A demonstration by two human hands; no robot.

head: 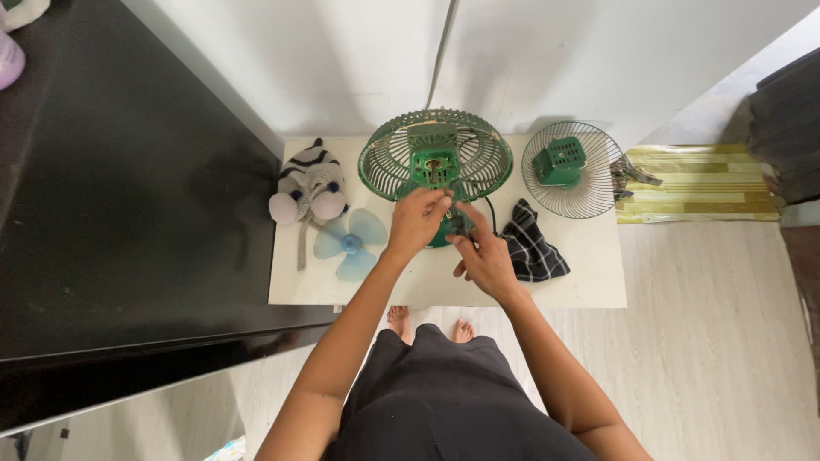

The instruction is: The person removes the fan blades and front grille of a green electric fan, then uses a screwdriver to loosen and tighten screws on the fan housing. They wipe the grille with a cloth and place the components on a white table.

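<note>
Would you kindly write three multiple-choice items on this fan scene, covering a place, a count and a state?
1. Where does the pale blue plastic fan blade lie?
A. On the white table, left of the green fan body
B. On the floor
C. Inside the loose wire grille

2. How many lobes has the blade?
A. Two
B. Three
C. Five

3. How is the dark green wire rear grille?
A. Covered by a front grille
B. Open-faced, no blade mounted
C. Lying on the cloth

Answers: 1 A, it lies flat beside the striped plush toy. 2 B, three lobes show. 3 B, the second grille lies apart.
</note>
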